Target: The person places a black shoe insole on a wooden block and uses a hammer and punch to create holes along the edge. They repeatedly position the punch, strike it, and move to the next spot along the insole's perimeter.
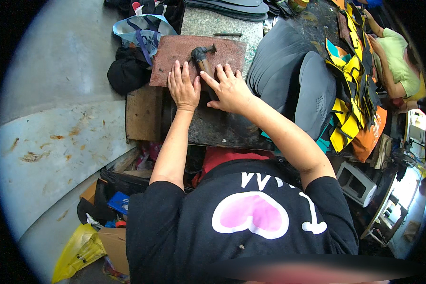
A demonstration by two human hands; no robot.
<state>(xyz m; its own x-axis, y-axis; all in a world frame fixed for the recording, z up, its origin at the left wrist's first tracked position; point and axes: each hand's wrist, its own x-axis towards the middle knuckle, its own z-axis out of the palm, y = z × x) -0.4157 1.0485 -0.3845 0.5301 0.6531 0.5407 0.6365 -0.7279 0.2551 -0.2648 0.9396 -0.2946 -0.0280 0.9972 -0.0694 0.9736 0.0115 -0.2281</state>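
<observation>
A hammer with a dark metal head and a brown handle lies on a reddish-brown slab at the far side of the bench. My left hand rests flat on the slab's near edge, left of the handle, fingers stretched out. On the other side, my right hand lies with fingers spread, its index fingertip at or very near the handle. Neither hand is wrapped round the hammer. The lower end of the handle is partly hidden by my right hand.
Fanned grey sole-shaped sheets stand right of the slab, beside yellow and black strips. A blue bag and a black cap lie at the left, near a grey wall. Another person is at the far right.
</observation>
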